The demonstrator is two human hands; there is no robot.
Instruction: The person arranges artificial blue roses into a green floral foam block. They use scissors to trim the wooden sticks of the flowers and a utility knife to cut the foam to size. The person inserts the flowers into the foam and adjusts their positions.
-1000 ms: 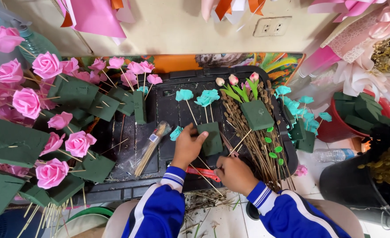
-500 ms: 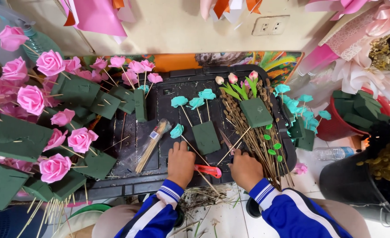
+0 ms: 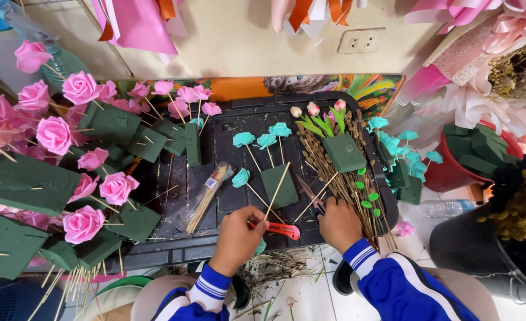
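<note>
Across a black tray crowded with pink foam roses, the left hand pinches a wooden skewer beside a red cutter, while the right hand rests loosely curled among dried stems, likely mid-assembly of another teal flower, which needs precise placement.

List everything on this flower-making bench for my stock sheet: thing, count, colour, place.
Pink foam roses on wooden sticks: many, pink, left.
Dark green floral foam blocks: several, left and centre.
Teal foam roses on sticks: several, centre and right.
Pink tulip buds with green leaves: three, in a green block, centre right.
Clear bag of wooden skewers: one, centre.
Red-handled utility knife: one, near both hands.
Black plastic tray: one, underneath.
Red bucket: one, right.
Left hand: holds a skewer.
Right hand: rests on brown twigs.
</note>
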